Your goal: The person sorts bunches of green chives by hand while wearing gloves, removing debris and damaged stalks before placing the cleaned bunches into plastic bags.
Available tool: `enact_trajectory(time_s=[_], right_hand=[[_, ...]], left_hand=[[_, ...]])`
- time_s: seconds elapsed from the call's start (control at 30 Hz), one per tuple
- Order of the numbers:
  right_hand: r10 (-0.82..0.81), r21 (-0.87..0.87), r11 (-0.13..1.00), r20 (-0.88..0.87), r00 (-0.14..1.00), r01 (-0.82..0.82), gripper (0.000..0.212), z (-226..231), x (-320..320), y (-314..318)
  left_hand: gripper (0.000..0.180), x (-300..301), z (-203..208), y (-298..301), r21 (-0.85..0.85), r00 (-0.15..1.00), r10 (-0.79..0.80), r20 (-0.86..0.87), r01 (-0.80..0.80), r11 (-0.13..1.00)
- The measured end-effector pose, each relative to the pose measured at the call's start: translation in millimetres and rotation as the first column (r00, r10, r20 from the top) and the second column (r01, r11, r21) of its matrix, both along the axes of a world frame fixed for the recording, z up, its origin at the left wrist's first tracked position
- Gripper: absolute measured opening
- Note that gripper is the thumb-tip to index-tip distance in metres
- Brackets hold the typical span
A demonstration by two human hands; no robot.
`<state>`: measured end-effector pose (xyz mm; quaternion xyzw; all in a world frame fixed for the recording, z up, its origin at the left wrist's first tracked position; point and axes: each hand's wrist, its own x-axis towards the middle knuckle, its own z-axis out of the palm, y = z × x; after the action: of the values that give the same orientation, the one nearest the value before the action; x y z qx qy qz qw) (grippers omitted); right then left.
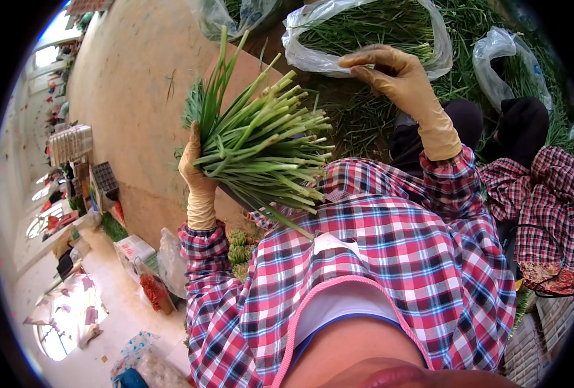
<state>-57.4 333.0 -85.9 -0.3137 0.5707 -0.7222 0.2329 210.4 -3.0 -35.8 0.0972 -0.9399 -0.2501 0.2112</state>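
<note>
My left hand [198, 174], in a tan rubber glove, is closed around a thick bunch of long green stems [267, 142]. Their pale cut ends fan out to the right, in front of my plaid shirt. To the right, my gloved right hand [393, 74] is raised before the near rim of a clear plastic bag [316, 61] packed with loose green stalks [371, 29]. Its thumb and index finger come together in a pinch. Whether they grip the bag's edge or something small cannot be made out.
A second plastic bag [235, 19] stands at the top. Another bag [510, 61] sits at right amid strewn greens. Beside me is a person in a plaid sleeve [552, 200]. Tied green bundles [238, 246] lie left of my body; crates [70, 143] stand far left.
</note>
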Motion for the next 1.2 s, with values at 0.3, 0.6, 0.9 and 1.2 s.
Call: enact_trajectory(time_s=[0.3,0.6,0.9,1.2], right_hand=[[0.494,-0.06,0.869,0.06,0.868,-0.491,0.039,-9,41,-40],[0.609,-0.405,0.785,0.374,0.699,-0.468,0.027,-53,-31,96],[-0.117,0.119,0.964,-0.617,0.778,0.239,0.033,5,3,2],[0.11,0.41,0.854,-0.744,0.66,0.32,0.028,-12,-20,-65]], left_hand=[[0.07,-75,88,34,-0.754,0.906,-0.413,0.096,0.337,0.564],[0.058,-84,127,25,-0.883,0.922,-0.199,0.332,0.379,0.278],[0.059,-105,133,72,-0.829,0.822,-0.175,0.542,0.557,0.048],[0.045,-153,168,64,-0.739,0.745,0.178,0.643,0.664,-0.111]])
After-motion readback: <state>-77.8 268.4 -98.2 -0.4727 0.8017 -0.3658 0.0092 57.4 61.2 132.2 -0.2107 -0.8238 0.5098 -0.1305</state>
